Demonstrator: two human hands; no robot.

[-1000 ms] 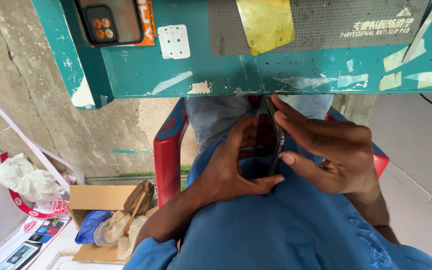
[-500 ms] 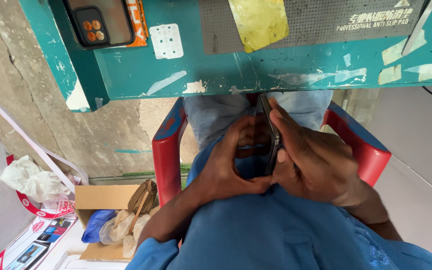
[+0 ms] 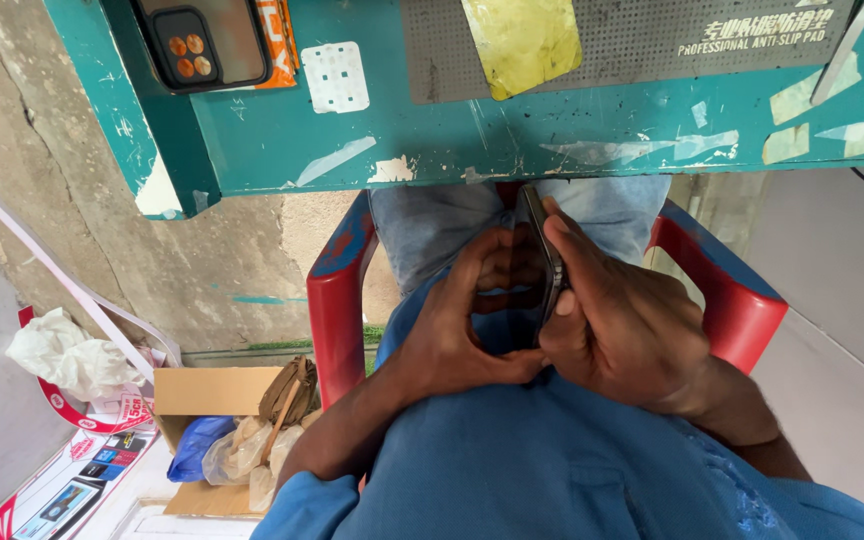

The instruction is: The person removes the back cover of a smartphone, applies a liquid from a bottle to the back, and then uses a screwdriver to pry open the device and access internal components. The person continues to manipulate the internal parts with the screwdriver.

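Both hands are clamping a slim dark slab-shaped phone (image 3: 540,262) edge-up over the lap, below the scuffed teal counter (image 3: 552,130); left hand (image 3: 462,320) cupping, right hand (image 3: 622,325) gripping its far side.

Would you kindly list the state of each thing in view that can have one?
Phone: on edge, gripped by both hands.
Left hand: curled around the phone.
Right hand: closed on the phone.
Second phone: face down on the green table.
Cardboard box: open, stuffed with bags.
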